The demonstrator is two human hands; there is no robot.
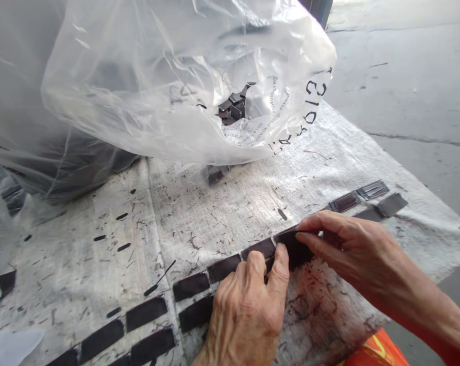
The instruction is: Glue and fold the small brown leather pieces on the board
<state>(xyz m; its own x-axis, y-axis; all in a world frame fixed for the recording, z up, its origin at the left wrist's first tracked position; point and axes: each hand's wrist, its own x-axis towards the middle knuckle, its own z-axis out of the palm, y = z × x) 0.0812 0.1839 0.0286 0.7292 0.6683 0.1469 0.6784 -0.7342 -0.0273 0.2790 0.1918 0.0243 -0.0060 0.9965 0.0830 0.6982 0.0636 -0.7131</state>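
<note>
Two slanting rows of dark, flat rectangular pieces [191, 287] lie on a stained white cloth [222, 213]. My right hand [352, 249] pinches the edge of a black rectangular piece [291, 239] between thumb and index finger. Pressing down on the rows just left of it is my left hand [249, 305], its fingertips apart and its thumb against the same piece. Part of the lower row is hidden under the left hand. Beyond my right hand, a ribbed dark piece [373, 189] and a smooth grey piece [393, 204] continue the rows.
A large clear plastic bag [146, 117] with printing stands at the back, several dark pieces [233, 107] showing inside. Small black oval scraps [122, 216] and threads litter the cloth. Grey floor [413, 76] shows at right, orange fabric [378, 351] at the bottom.
</note>
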